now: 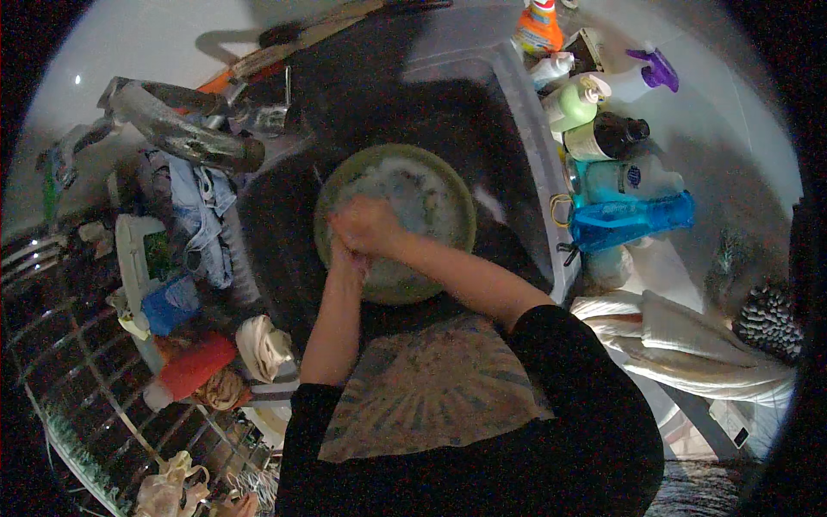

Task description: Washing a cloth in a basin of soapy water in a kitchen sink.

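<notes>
A round, greenish basin [466, 194] stands before me, holding cloudy water with white suds [394, 174]. Over its left side my two hands are pressed together. My right hand [369, 223] is curled on top and covers most of my left hand [356, 256], which comes up from below. The fingers are blurred, so whether anything is squeezed between them cannot be told. Something bluish shows dimly among the suds beyond the hands. The basin sits inside a dark sink or tub [278, 239].
A metal faucet [187, 136] reaches in from the left, above a light-blue garment [210, 207]. Along the right ledge are a blue bottle [630, 220], a green pump bottle [572, 103] and an orange spray bottle [539, 29]. White cloth [685, 349] lies nearer me. A wire rack [84, 336] is lower left.
</notes>
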